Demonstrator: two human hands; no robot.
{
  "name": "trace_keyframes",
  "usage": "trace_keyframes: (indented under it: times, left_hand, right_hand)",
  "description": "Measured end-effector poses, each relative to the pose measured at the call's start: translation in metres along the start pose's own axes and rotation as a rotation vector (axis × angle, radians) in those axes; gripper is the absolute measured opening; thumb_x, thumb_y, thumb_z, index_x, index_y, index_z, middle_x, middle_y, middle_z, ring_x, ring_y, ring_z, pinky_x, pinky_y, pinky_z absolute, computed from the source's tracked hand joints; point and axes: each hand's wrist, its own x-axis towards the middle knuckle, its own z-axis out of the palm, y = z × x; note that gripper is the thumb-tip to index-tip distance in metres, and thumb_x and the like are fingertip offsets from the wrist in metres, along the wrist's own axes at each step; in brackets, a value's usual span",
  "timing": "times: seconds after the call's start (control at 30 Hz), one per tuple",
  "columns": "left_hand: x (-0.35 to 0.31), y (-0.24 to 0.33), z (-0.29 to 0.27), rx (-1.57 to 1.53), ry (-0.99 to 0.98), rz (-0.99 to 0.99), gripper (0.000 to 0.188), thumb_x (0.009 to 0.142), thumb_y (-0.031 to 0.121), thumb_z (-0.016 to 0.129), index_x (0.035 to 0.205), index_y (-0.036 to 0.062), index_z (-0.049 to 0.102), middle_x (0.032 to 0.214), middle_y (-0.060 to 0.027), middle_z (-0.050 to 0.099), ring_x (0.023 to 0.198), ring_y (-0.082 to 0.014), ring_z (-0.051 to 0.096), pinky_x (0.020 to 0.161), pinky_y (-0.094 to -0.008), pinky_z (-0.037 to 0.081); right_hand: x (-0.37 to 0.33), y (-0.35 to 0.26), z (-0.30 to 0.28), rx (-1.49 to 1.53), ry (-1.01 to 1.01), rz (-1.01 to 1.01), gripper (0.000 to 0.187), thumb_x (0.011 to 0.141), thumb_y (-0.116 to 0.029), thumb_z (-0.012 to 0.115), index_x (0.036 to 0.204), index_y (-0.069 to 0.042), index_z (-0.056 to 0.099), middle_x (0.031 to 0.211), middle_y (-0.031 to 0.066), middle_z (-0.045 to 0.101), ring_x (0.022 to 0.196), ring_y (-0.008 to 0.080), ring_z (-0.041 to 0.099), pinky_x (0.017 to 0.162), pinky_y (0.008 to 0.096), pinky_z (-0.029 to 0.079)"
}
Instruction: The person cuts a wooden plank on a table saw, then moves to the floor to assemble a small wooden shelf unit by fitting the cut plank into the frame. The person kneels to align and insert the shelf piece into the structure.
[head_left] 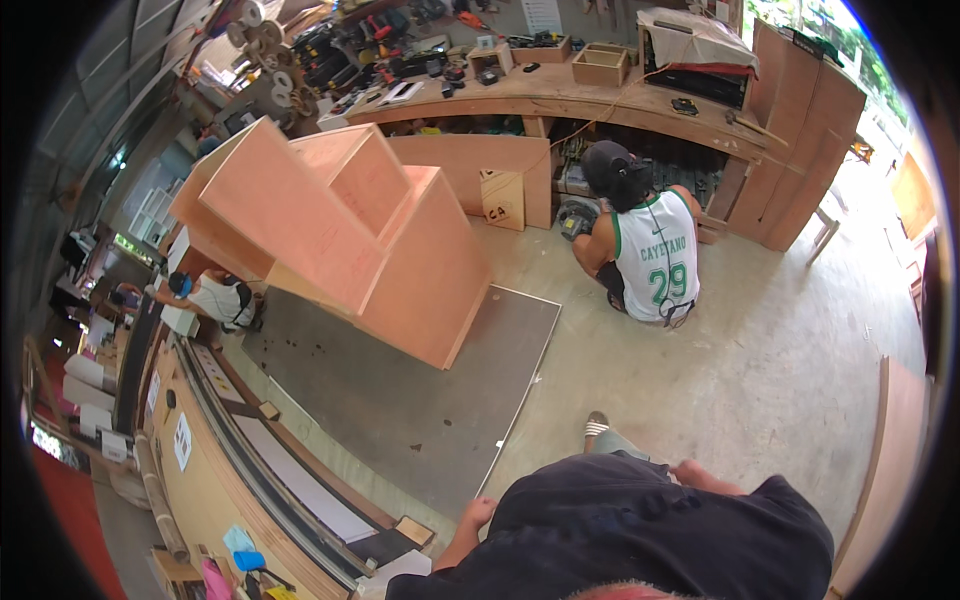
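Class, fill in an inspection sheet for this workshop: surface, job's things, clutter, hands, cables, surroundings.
Surface: concrete floor with a grey sheet lying flat.
Job's things: plywood cabinet tilted on the sheet.
Clutter: tools and small boxes crowd the workbench.
Hands: left hand and right hand both empty, close to the body.
Cables: an orange cord hangs over the bench edge.
Surroundings: a crouching person at the bench; another person behind the cabinet.

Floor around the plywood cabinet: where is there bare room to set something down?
Bare concrete floor lies right of the grey mat, behind the crouching person. The mat's near half is also free. Crowded: the workbench and the long table at left.
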Motion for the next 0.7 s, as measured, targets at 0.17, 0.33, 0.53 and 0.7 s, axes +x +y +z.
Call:
trace_keyframes:
  times: [0.17, 0.33, 0.53, 0.7]
  left_hand:
    - [0.028, 0.005, -0.015, 0.305, -0.047, 0.095, 0.041, 0.092, 0.039, 0.053, 0.109, 0.0064, 0.071, 0.112, -0.0263, 0.067, 0.109, -0.0432, 0.062, 0.092, -0.0489, 0.05]
    - [0.031, 0.037, -0.03, -0.339, 0.219, -0.219, 0.038, 0.089, 0.033, 0.064, 0.107, -0.0003, 0.07, 0.102, -0.0201, 0.072, 0.096, -0.0317, 0.069, 0.085, -0.0406, 0.052]
    - [0.071, 0.057, -0.074, -0.28, 0.12, -0.206, 0.038, 0.087, 0.03, 0.068, 0.104, -0.0037, 0.071, 0.101, -0.0177, 0.073, 0.096, -0.0269, 0.068, 0.086, -0.0381, 0.051]
    - [0.117, 0.062, -0.11, -0.367, 0.1, -0.13, 0.037, 0.087, 0.03, 0.068, 0.105, -0.0024, 0.072, 0.102, -0.015, 0.073, 0.097, -0.0247, 0.067, 0.088, -0.0384, 0.05]
  right_hand:
    - [0.055, -0.107, -0.166, 0.025, 0.271, -0.087, 0.052, 0.093, -0.049, 0.056, 0.115, -0.004, 0.071, 0.122, 0.0209, 0.066, 0.116, 0.0383, 0.06, 0.1, 0.0491, 0.046]
    - [-0.044, -0.293, -0.325, 0.134, 0.187, -0.516, 0.04, 0.094, -0.038, 0.059, 0.115, -0.006, 0.07, 0.114, 0.0163, 0.07, 0.107, 0.0319, 0.065, 0.094, 0.04, 0.049]
    - [-0.226, -0.445, -0.403, 0.539, -0.47, -1.553, 0.039, 0.094, -0.036, 0.068, 0.109, -0.001, 0.072, 0.115, 0.0154, 0.067, 0.114, 0.0316, 0.059, 0.1, 0.0426, 0.044]
    - [-0.249, -0.482, -0.411, 0.129, -0.413, -1.59, 0.041, 0.095, -0.038, 0.065, 0.111, -0.001, 0.073, 0.119, 0.0203, 0.065, 0.116, 0.0377, 0.059, 0.1, 0.0452, 0.045]
